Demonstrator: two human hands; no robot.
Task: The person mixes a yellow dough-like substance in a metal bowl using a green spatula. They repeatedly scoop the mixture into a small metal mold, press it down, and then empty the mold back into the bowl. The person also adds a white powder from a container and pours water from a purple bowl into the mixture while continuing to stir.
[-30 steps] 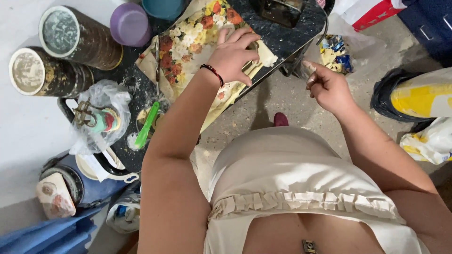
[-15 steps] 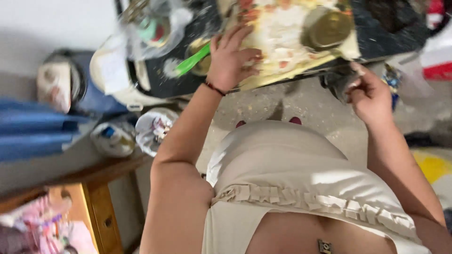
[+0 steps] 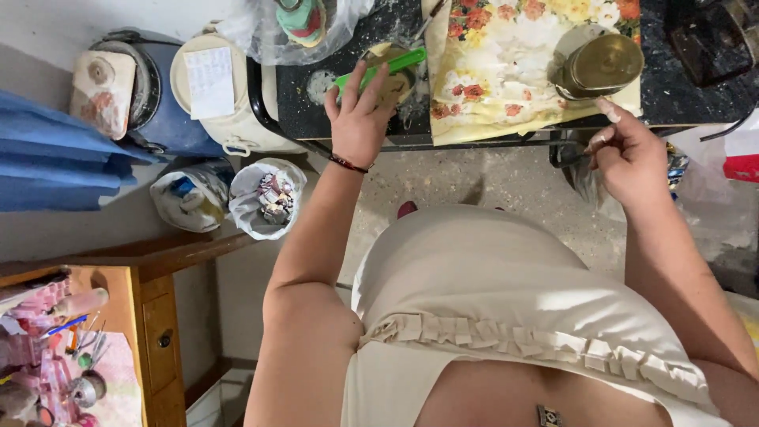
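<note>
Fingers of the left hand curl over a small round dish with a green-handled tool lying across it; I read this as a grasp, the palm steadying the dish against the black table so the tool does not roll off. Fingers of the right hand pinch a thin dark tool, forefinger extended, just beyond the table's front edge; what the tool is I cannot tell, since only a short stub shows. On the table, right of the dish, lies a floral paper sheet, probably spread flat to protect the surface; a brass-coloured tin stands on the sheet's right part, which would weigh it down. Left of the table sit a cream bucket and a blue drum, and below them two open bags of scraps on the floor, near enough to the table to take waste. A wooden desk is well apart from the table, at lower left.
</note>
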